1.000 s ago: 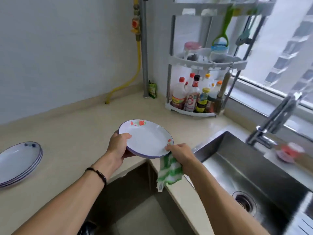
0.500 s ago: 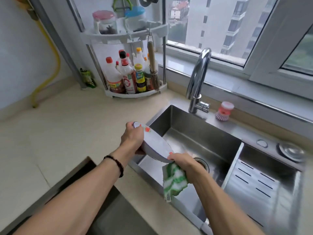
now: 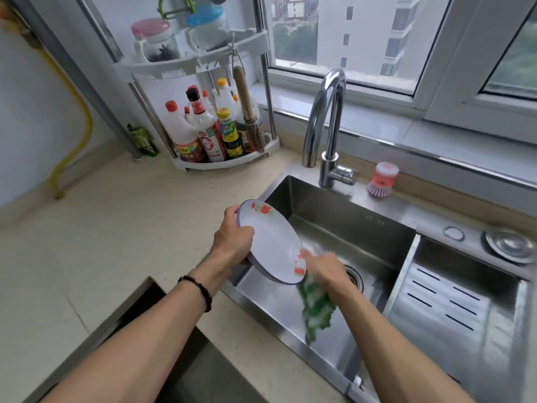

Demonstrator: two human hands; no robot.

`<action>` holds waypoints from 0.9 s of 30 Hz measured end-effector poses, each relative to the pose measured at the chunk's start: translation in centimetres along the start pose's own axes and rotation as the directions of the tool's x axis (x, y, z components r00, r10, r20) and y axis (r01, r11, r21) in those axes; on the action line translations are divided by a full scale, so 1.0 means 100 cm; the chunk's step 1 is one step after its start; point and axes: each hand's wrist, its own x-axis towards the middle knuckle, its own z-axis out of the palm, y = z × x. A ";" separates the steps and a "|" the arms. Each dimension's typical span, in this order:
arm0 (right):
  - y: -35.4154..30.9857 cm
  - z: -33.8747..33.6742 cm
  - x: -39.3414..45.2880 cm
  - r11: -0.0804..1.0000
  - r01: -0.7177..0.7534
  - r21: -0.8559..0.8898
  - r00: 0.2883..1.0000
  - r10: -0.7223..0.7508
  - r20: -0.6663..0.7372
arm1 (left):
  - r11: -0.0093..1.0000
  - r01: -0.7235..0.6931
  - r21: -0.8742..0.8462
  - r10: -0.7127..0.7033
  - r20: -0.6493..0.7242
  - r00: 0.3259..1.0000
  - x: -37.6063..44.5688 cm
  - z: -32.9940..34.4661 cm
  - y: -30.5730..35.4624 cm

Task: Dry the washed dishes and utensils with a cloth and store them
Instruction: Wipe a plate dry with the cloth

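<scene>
White round plate (image 3: 271, 245) with a blue rim and red flower prints, held tilted on edge over the left part of the steel sink basin (image 3: 357, 228), face turned toward the camera and to the right. Left hand (image 3: 234, 238) gripping its left rim, thumb curled onto the face, fingers hidden behind. Black bead bracelet (image 3: 197, 290) round that wrist. Right hand (image 3: 322, 269) just beside the plate's lower right edge, clutching a green-and-white checked cloth (image 3: 315, 305); one fingertip touching the rim near the lower flower print. Cloth hanging down below the hand, blurred, bunched against the plate's underside as far as can be told.

Round drain (image 3: 353, 279) in the basin floor, partly hidden behind the right hand. Second, shallower steel compartment with slotted drain board (image 3: 444, 301) to the right of the main basin. Curved chrome faucet (image 3: 327, 123) upright behind the basin, spout arching to the left. Pink and red dish brush (image 3: 382, 180) standing on the steel ledge just right of the faucet. Round steel lid (image 3: 508, 245) farther right on the same ledge.

Beige stone countertop (image 3: 101, 228) left of the sink. White two-tier corner rack (image 3: 200, 112) in the back corner, lower tier crowded with sauce bottles (image 3: 203, 132), a small straw brush (image 3: 250, 114) hanging from the upper tier, jars with pink and blue lids above. Yellow hose (image 3: 75, 132) running down the wall on the left. Window (image 3: 377, 39) behind the faucet, tall buildings outside.
</scene>
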 end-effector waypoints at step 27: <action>-0.077 0.015 -0.068 0.441 0.881 -0.173 0.468 -0.757 0.456 | 0.948 -0.093 -0.305 0.144 0.150 0.978 -0.032 -0.067 0.004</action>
